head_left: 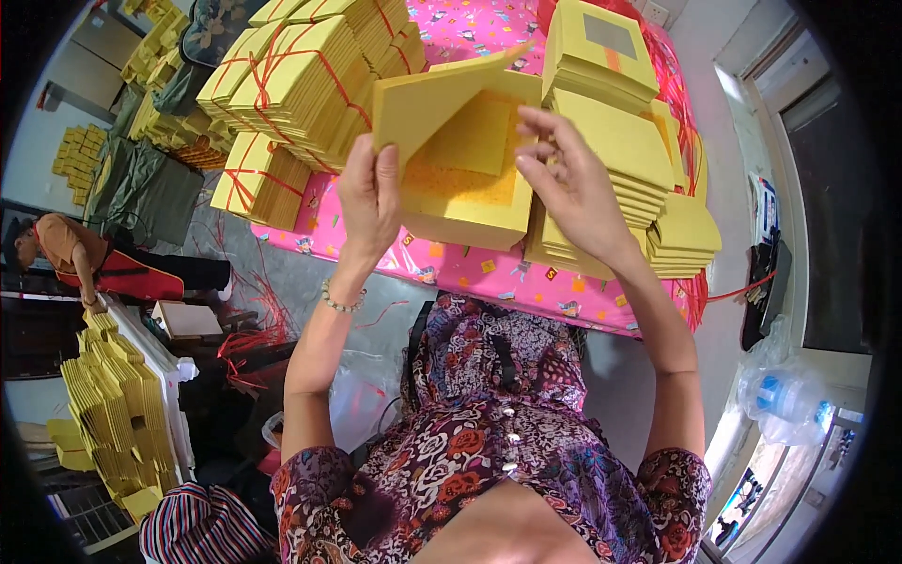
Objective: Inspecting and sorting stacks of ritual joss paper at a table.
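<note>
In front of me stands a thick block of yellow paper (465, 223), with an orange-toned panel on its top sheet and a smaller yellow piece lying over it. My left hand (368, 197) pinches the near left corner of a raised yellow sheet (427, 103) between thumb and fingers. That sheet slants up over the block toward the far right. Just off the block's right edge, my right hand (575, 183) has its fingers apart and slightly curled, with nothing visible in it. Whether its fingertips touch the paper, I cannot tell.
Bundles of yellow paper tied with red string (301, 89) stand at the left of the pink table cover (324, 235). More yellow stacks (611, 150) are close on the right. Farther left, another person (70, 244) bends over a table of yellow paper piles (117, 404).
</note>
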Available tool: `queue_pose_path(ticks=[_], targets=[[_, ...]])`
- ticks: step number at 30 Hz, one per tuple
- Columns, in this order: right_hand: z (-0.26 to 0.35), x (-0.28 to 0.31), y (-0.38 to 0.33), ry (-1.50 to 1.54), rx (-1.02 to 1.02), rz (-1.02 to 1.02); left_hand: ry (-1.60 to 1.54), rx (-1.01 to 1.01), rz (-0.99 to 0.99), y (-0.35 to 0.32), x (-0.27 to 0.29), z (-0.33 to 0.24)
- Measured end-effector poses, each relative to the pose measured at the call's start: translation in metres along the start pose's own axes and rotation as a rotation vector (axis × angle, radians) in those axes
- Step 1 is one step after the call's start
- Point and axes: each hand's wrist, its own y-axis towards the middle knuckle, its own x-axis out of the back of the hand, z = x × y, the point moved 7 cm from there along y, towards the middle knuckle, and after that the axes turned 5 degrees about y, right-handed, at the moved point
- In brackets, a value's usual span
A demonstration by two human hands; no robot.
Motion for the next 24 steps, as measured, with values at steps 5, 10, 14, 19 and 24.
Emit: queue_pose_path(ticks=[5, 10, 14, 19, 24], targets=[[0.052, 0.009, 0.031, -0.475, 0.487, -0.127, 0.195, -0.267, -0.079, 0.025, 0.028, -0.038], [0.069, 0.009, 0.045, -0.571, 0.685, -0.098, 0.540, -0.455, 0.078, 0.045, 0.037, -0.076], [0.038, 0.003, 0.046, -0.165, 0.378, 0.079, 0.667, -0.527, 0.215, 0.050, 0.039, -0.110], [0.031, 0.003, 0.036, -0.081, 0.277, 0.110, 0.589, -0.458, 0.329, 0.055, 0.036, -0.116], [0.026, 0.028, 0.011, -0.141, 0.313, -0.381, 0.352, -0.064, 0.148, 0.070, 0.057, -0.085]])
